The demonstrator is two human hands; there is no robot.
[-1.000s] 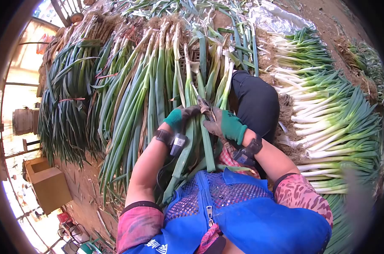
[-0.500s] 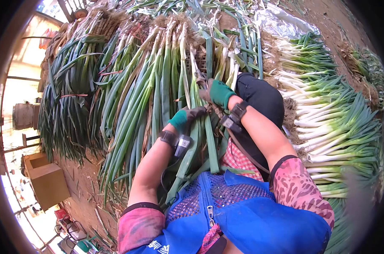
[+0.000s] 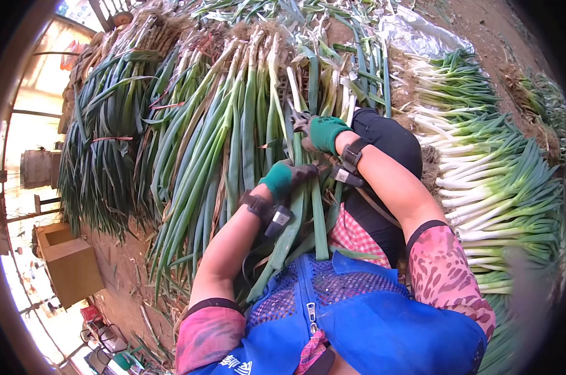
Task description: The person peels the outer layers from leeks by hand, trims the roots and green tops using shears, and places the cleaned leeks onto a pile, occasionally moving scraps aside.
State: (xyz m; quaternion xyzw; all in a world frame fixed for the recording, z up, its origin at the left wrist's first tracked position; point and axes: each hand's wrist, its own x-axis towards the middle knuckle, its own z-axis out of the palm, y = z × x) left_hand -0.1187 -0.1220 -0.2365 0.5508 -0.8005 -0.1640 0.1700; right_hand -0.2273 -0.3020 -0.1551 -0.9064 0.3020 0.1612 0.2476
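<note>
A green-and-grey-gloved right hand (image 3: 320, 134), clamped on a grey, metallic-looking tool (image 3: 299, 120), has moved up from the left hand (image 3: 288, 177), closed around a long green leek (image 3: 288, 234), seemingly shifting work toward its pale end.

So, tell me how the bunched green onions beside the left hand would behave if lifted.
The green onions would probably flop at the leaf ends, since the long leaves bend and droop. The pale stalks look straighter, so likely stiffer to grip. Neighbours might drag along, as the leaves overlap.
</note>
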